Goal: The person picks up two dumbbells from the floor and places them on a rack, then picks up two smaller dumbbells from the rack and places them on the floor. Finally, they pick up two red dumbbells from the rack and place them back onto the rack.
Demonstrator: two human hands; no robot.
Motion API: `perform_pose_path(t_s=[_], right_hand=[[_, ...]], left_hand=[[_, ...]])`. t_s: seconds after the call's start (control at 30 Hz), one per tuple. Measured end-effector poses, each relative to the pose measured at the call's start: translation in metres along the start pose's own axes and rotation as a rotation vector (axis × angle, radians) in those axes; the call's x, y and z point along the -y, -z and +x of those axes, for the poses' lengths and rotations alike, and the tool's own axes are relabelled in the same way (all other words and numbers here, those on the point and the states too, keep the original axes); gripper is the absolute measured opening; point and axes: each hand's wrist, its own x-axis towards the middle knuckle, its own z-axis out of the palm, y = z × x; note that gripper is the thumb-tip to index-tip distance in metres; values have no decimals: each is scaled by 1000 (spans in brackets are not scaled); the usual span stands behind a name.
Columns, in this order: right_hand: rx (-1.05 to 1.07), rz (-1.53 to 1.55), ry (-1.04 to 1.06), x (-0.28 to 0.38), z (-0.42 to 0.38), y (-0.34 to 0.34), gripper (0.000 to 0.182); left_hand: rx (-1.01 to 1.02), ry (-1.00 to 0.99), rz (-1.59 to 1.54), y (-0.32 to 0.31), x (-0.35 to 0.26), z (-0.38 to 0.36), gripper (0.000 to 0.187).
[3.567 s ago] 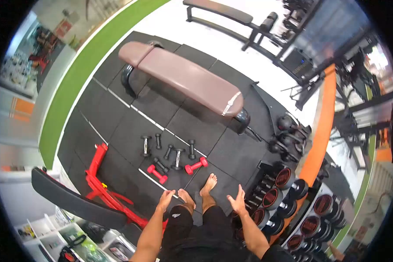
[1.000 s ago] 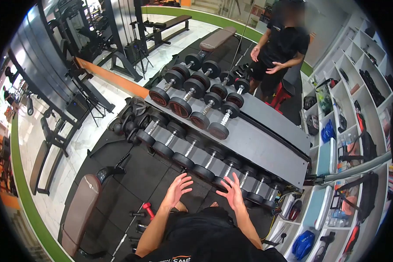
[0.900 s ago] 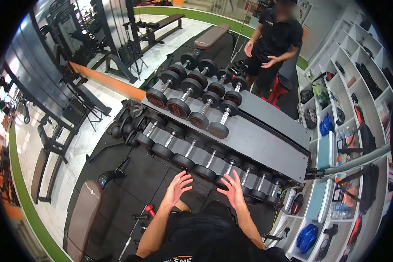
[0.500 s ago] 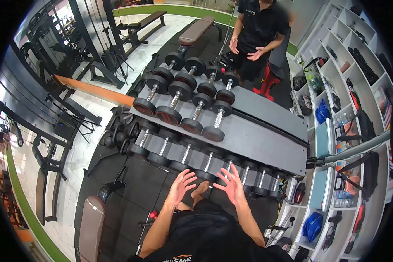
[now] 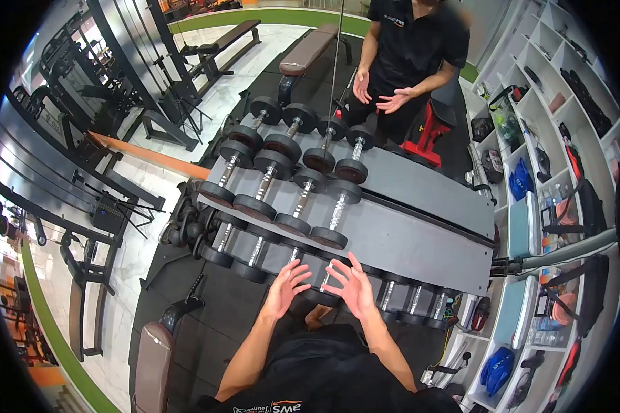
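My left hand [image 5: 286,289] is raised in front of the dumbbell rack [image 5: 420,237], open and holding nothing, fingers spread. Close beside it, my right hand [image 5: 352,288] is also open, with its palm turned inward. Neither hand appears to grip anything, and a gap separates them. Just beyond the fingers, a dumbbell [image 5: 337,215] with a chrome handle and black round heads rests at the right end of the upper tier's row. Another dumbbell [image 5: 301,205] lies to its left. Several more fill the lower tier, partly hidden behind my hands.
Behind the rack a mirror reflects the dumbbells and a person in a black shirt [image 5: 417,51]. A brown padded bench [image 5: 154,358] stands at lower left. White shelves [image 5: 513,303] with bags and bottles line the right side. Cable machines [image 5: 69,172] stand at left.
My view has shifted toward the rack, so the upper dumbbells appear lower and nearer my hands. My right hand has moved slightly left, narrowing the gap. Both hands stay open.
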Motion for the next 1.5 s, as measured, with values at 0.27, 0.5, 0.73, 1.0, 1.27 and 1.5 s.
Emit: perform_pose_path(t_s=[0.27, 0.5, 0.73, 1.0, 1.27, 1.5], right_hand=[[-65, 73, 31, 15, 37, 6, 77], [-109, 45, 93, 20, 76, -6, 77], [-246, -232, 173, 17, 134, -10, 72], [-491, -838, -5, 9, 220, 14, 99], [-776, -828, -207, -20, 296, 69, 97], [-753, -354, -326, -3, 294, 64, 51]], left_hand=[[10, 0, 97, -3, -22, 48, 61], [23, -267, 521, 2, -73, 134, 53], [-48, -445, 1640, 45, -51, 216, 68], [-119, -379, 1959, 42, -43, 221, 69], [-118, -297, 1985, 37, -43, 224, 67], [-104, -278, 2041, 35, -41, 226, 64]])
